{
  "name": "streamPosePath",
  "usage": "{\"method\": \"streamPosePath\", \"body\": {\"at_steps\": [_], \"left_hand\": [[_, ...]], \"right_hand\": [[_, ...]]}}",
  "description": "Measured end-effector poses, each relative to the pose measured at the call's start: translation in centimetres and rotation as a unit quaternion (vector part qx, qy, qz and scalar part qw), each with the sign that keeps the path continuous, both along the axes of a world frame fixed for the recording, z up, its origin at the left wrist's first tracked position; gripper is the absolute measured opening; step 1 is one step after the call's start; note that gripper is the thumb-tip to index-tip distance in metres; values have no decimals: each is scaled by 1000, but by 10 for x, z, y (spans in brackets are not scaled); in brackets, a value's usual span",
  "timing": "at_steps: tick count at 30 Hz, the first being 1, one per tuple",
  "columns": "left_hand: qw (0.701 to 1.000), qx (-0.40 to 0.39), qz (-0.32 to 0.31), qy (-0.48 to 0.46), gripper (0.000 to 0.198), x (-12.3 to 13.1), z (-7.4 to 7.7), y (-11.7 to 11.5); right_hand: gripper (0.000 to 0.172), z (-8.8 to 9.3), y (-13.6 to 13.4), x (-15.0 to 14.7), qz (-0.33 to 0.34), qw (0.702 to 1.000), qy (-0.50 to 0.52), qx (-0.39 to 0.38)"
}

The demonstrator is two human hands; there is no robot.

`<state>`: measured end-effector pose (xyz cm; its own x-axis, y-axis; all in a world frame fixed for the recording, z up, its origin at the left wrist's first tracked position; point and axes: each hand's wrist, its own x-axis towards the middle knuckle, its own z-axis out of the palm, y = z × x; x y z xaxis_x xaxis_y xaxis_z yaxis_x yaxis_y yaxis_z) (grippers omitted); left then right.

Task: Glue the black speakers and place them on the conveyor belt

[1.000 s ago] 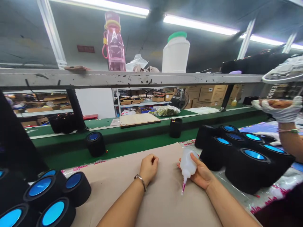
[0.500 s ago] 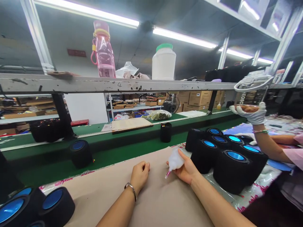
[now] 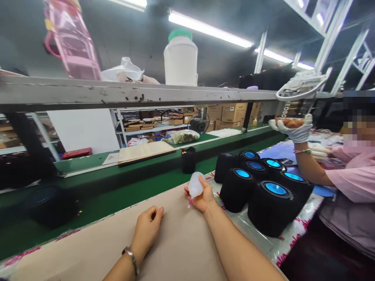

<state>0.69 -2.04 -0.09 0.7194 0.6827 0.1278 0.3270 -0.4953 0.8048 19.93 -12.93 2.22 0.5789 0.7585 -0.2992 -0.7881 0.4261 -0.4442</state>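
My right hand [image 3: 203,198] grips a small white squeeze bottle [image 3: 195,186] with a pink nozzle pointing down at the brown cardboard sheet [image 3: 175,242]. My left hand [image 3: 147,228] rests on that cardboard as a loose fist, with nothing visible in it and a metal bracelet on the wrist. Several black cylindrical speakers with blue tops [image 3: 271,203] stand just right of my right hand.
A green conveyor belt [image 3: 123,187] runs behind the cardboard, carrying a black speaker [image 3: 188,160] and another at the left [image 3: 51,205]. At the right a person in pink, a white-gloved hand [image 3: 293,128] raised. The overhead shelf [image 3: 131,93] holds a white jar and pink bottle.
The view has swung to the right, so the speakers at the left have left the frame. My right hand moved forward with the bottle. My left hand stays closed on the cardboard.
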Motion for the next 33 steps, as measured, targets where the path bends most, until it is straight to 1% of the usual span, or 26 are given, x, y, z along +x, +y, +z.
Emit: {"method": "streamPosePath", "body": {"at_steps": [2, 4, 7, 8, 9, 12, 14, 15, 18, 21, 24, 27, 30, 33], "left_hand": [[1000, 5, 16, 25, 38, 10, 7, 5], [999, 15, 16, 39, 32, 28, 18, 15], [999, 35, 6, 37, 24, 68, 34, 37], [999, 38, 3, 35, 24, 83, 37, 44], [999, 40, 2, 34, 29, 99, 38, 51], [998, 44, -2, 34, 58, 148, 34, 67], [998, 47, -10, 33, 75, 178, 29, 71], [998, 47, -14, 31, 81, 191, 26, 71], [999, 38, -24, 30, 89, 223, 22, 69], [999, 20, -19, 42, 94, 244, 20, 66], [999, 7, 11, 47, 99, 255, 19, 63], [999, -3, 34, 31, 98, 253, 22, 56], [999, -34, 32, 9, 82, 234, 31, 47], [996, -78, 31, 0, 65, 198, 44, 43]], "right_hand": [[53, -1, 2, 2, 13, 1000, 15, 8], [58, -1, 4, 3, 26, 999, 26, 20], [63, -1, 5, 5, 32, 998, 37, 39], [64, -1, 5, 5, 31, 998, 40, 45], [64, -1, 5, 5, 30, 997, 43, 50], [63, -2, 5, 5, 33, 996, 52, 60], [62, -3, 5, 6, 40, 996, 56, 63], [62, -4, 6, 6, 43, 995, 57, 65], [58, -8, 9, 8, 50, 994, 63, 67], [57, -13, 12, 9, 56, 994, 66, 70], [56, -17, 13, 11, 64, 993, 64, 73], [56, -20, 14, 12, 69, 993, 62, 72], [56, -21, 14, 13, 68, 993, 59, 71], [57, -22, 16, 15, 70, 994, 56, 67]]}}
